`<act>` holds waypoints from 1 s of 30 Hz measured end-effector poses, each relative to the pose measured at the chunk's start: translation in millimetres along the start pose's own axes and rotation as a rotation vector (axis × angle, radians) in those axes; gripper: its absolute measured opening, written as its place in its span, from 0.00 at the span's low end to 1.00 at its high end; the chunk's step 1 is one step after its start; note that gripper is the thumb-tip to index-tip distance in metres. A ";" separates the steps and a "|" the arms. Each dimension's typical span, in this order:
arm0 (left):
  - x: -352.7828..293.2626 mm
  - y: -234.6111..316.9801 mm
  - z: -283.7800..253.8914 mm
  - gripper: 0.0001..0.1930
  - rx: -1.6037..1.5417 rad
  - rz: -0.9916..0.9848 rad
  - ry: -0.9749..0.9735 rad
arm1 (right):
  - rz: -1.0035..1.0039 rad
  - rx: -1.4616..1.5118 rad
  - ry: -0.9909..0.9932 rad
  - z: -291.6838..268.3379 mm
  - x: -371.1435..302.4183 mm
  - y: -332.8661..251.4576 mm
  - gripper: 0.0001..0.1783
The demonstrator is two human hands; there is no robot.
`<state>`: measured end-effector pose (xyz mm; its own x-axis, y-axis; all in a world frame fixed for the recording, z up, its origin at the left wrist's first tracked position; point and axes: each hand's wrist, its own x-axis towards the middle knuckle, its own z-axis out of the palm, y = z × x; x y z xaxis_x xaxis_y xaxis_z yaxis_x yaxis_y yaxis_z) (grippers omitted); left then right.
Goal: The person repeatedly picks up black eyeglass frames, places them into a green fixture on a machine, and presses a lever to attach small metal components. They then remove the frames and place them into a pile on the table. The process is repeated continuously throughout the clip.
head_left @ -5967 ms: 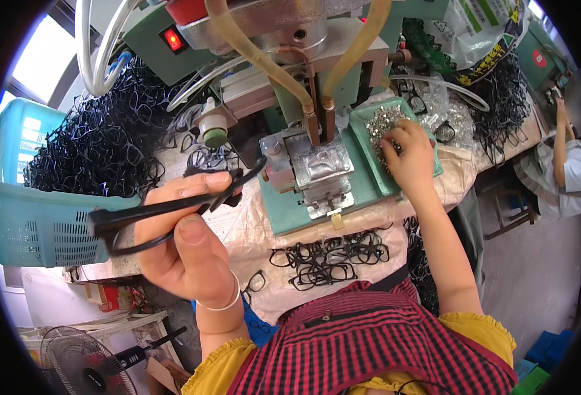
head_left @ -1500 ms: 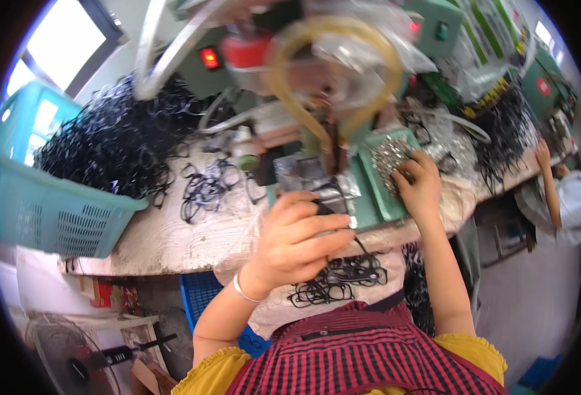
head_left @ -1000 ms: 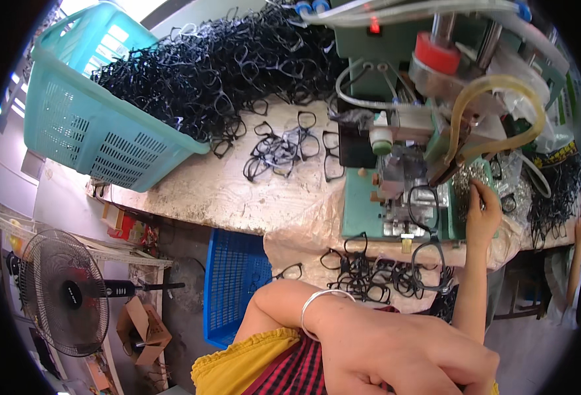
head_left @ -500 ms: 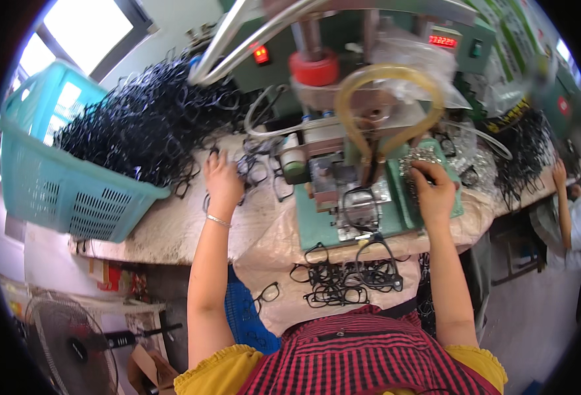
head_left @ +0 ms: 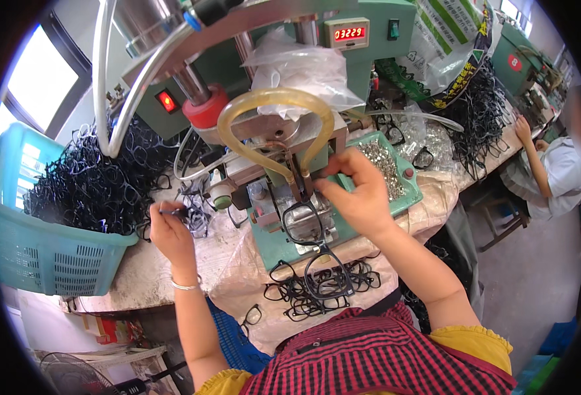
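My left hand (head_left: pixel 172 240) is closed beside the basket, its fingertips pinching a black eyeglass frame (head_left: pixel 177 212) that is mostly hidden. My right hand (head_left: pixel 361 197) reaches to the green bench press (head_left: pixel 264 240), thumb and finger pinched near its working point. Whatever lies between those fingertips is too small to make out. A black eyeglass frame (head_left: pixel 304 238) sits in the press under the looped yellowish tube (head_left: pixel 274 95), and its lower part hangs over the front edge. Just right of the press, a green tray (head_left: pixel 406 192) holds many small shiny metal parts (head_left: pixel 379 158).
A turquoise basket (head_left: pixel 56 260) overflows with black eyeglass frames (head_left: pixel 99 191) at left. More frames (head_left: pixel 290 289) lie on the cloth before me. Plastic bags (head_left: pixel 310 72) hang about the press. At far right a person (head_left: pixel 547 171) works by another pile (head_left: pixel 475 125).
The view has swung right. My right hand has left the tray of metal parts and come to the press. My left hand has drawn back from the loose frames, fingers now pinched on one.
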<state>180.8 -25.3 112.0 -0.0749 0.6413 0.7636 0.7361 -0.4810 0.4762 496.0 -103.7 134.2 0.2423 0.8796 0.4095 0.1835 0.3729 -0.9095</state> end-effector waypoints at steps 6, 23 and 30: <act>-49.0 22.4 4.4 0.11 -0.768 -0.719 -0.011 | 0.084 0.234 0.100 19.5 -15.7 22.6 0.19; -31.4 131.8 -6.5 0.13 -0.538 0.548 -0.360 | -0.053 -0.889 0.044 -86.3 -47.4 15.2 0.20; -40.2 142.5 18.7 0.09 -0.475 0.637 -0.441 | -0.286 -0.988 0.197 -92.8 -42.1 93.4 0.08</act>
<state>301.3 -108.5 141.0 0.5873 0.2934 0.7543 0.1880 -0.9559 0.2255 591.3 -133.3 38.6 0.2018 0.7001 0.6849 0.9335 0.0741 -0.3508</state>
